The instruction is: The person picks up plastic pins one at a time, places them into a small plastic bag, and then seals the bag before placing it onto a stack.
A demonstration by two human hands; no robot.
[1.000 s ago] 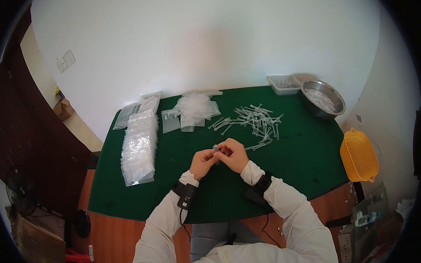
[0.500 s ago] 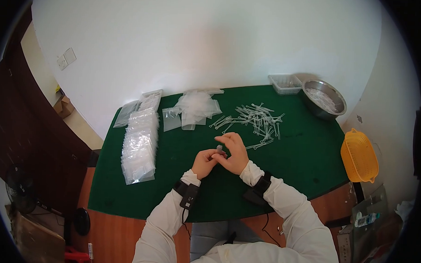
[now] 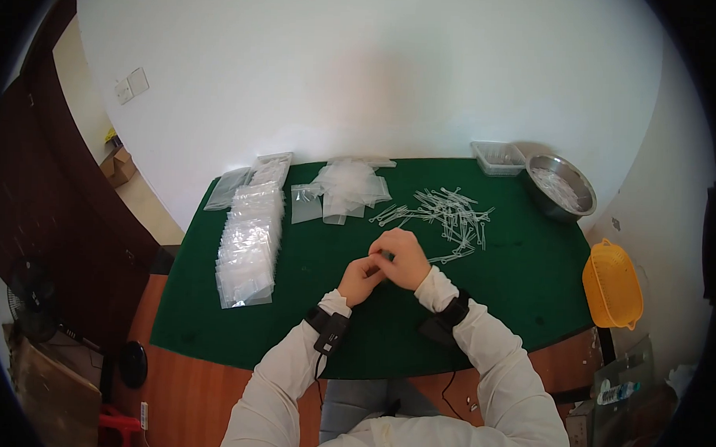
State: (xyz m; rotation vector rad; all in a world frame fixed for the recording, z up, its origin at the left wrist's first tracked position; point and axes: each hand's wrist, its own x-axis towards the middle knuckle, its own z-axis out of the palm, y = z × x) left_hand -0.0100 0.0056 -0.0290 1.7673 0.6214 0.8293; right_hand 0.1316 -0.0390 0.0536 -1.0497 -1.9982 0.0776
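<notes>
My left hand (image 3: 360,279) and my right hand (image 3: 404,260) meet over the middle of the green table. Both have their fingers curled together, the right partly covering the left fingertips. Whatever sits between them is small and almost wholly hidden. Just beyond my right hand lies a loose pile of thin clear sticks with ringed ends (image 3: 451,215). Farther back and to the left is a heap of clear flat plastic bags (image 3: 347,185). A long overlapping row of shiny plastic bags (image 3: 249,243) runs down the table's left side.
A metal bowl (image 3: 539,200) holding clear pieces stands at the back right, beside a clear plastic tray (image 3: 498,170). A yellow basket (image 3: 613,286) is off the right edge. Another clear tray (image 3: 271,170) lies at the back left. The green tabletop (image 3: 489,299) is cloth-like.
My right fingers, raised before, have come down over the left fingertips. A small greyish thing that showed between the hands is now covered. The whole view has shifted slightly.
</notes>
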